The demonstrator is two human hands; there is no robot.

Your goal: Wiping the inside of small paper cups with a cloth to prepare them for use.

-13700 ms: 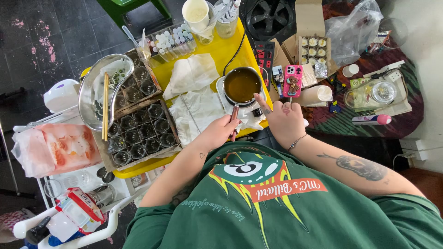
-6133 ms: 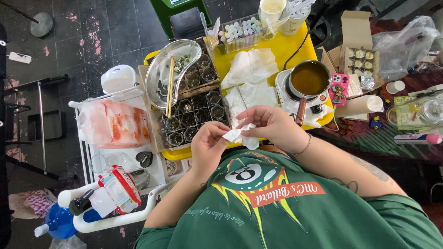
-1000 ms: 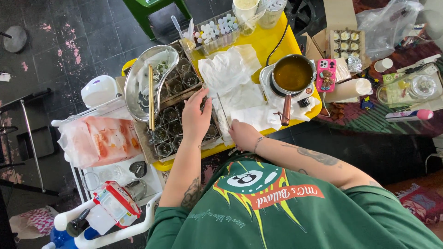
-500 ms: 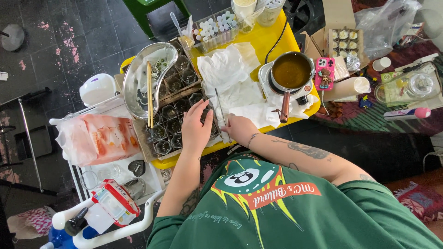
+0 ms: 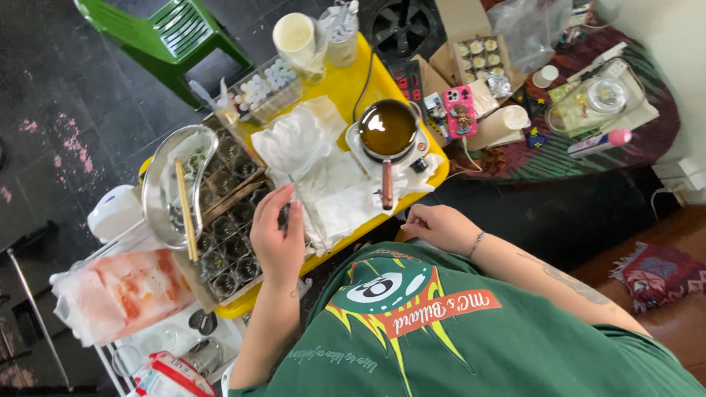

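My left hand (image 5: 278, 237) hovers over a tray of small glass jars (image 5: 226, 254) on the yellow table (image 5: 346, 84). Its thumb and fingers pinch a thin pale stick (image 5: 291, 184) at the edge of the crumpled white paper towels (image 5: 323, 173). My right hand (image 5: 435, 223) rests at the table's near edge with its fingers curled, and nothing shows in it. Just beyond it, a small pot of brown liquid (image 5: 388, 126) sits on a white hot plate, its handle pointing toward me.
A metal bowl (image 5: 168, 184) with chopsticks lies over the far jars. At the table's back stand a clear box of small white pieces (image 5: 265, 87) and a cup (image 5: 294, 33). A pink phone (image 5: 460, 106), a green chair (image 5: 180, 29) and a pink bag (image 5: 118, 290) surround it.
My right hand has drawn back from the paper towels to the table's near edge. My left hand stays over the jars, its fingers now pinched together.
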